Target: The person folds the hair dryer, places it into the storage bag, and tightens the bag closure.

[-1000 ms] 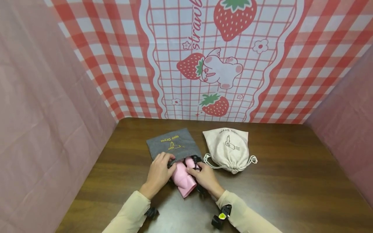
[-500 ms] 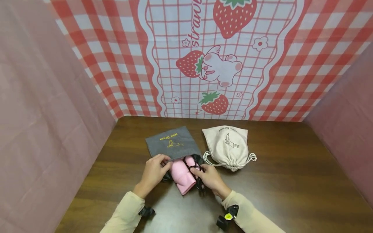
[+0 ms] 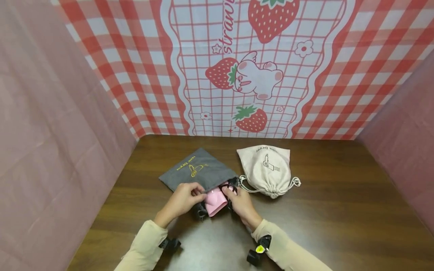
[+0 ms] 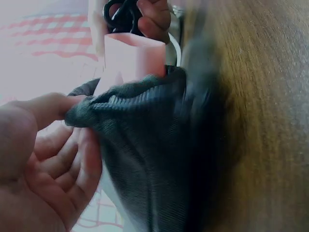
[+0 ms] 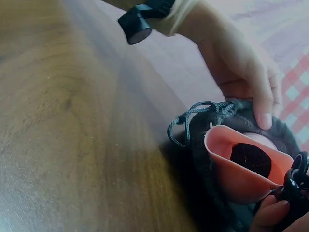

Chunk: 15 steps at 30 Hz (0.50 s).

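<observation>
A pink hair dryer (image 3: 216,203) lies mostly inside a grey drawstring bag (image 3: 194,169) with yellow "Hair Dryer" lettering. Its flat, wide nozzle (image 5: 236,179) sticks out of the bag's mouth, towards the person. My left hand (image 3: 184,197) pinches the left edge of the mouth between thumb and forefinger; the left wrist view shows the gathered dark rim (image 4: 135,99) there. At the mouth's right side my right hand (image 3: 242,203) grips the looped black power cord (image 4: 123,17) beside the pink plastic. The dryer's body is hidden by the cloth.
A cream drawstring bag (image 3: 266,175) with a dryer drawing lies full on the right, its white cords spread out. Brown wooden table (image 3: 322,210) lies under everything. A checked strawberry cloth (image 3: 149,90) hangs behind, pink curtains (image 3: 68,124) at the sides.
The hair dryer has gone deeper into the grey bag, so less pink shows. The bag has turned, its far left corner swinging left and nearer. Both hands keep hold at the mouth.
</observation>
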Tool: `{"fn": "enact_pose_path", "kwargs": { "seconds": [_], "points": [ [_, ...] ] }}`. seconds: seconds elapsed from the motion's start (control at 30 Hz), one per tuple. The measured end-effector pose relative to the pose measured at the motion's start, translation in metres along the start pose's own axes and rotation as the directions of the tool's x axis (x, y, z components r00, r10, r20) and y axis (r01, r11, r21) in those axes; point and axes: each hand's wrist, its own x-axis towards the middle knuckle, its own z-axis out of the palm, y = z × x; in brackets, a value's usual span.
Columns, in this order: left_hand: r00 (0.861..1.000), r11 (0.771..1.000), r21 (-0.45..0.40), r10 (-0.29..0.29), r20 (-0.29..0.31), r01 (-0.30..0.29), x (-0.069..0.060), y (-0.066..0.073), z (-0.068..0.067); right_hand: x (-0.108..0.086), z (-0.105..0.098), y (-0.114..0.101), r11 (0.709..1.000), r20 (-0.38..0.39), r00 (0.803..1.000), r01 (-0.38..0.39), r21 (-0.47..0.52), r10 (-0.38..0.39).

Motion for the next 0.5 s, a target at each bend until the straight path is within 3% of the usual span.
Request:
{"fn": "enact_pose_path", "kwargs": {
  "seconds": [0.07,0.13,0.23,0.33,0.5],
  "points": [
    [1.000,0.999,0.046,0.024,0.013,-0.024,0.003,0.005,0.001,0.000,0.001,0.000,1.000,0.002,1.000,0.004,-0.007,-0.004],
    [0.999,0.992,0.117,0.044,-0.019,-0.042,0.009,0.010,0.003,0.001,0.002,0.000,1.000,-0.008,1.000,0.007,-0.020,-0.007],
    [0.996,0.973,0.224,0.064,-0.060,-0.049,0.022,0.018,0.005,0.003,0.003,-0.001,0.999,-0.033,0.999,0.006,-0.051,-0.008],
    [0.995,0.951,0.303,0.088,-0.056,-0.067,0.037,0.026,0.006,0.005,0.004,-0.003,0.998,-0.036,0.999,0.006,-0.061,-0.008],
    [0.995,0.936,0.343,0.095,-0.029,-0.080,0.058,0.036,0.009,0.008,0.012,-0.003,0.999,-0.029,1.000,0.010,-0.042,-0.011]
  ]
}}
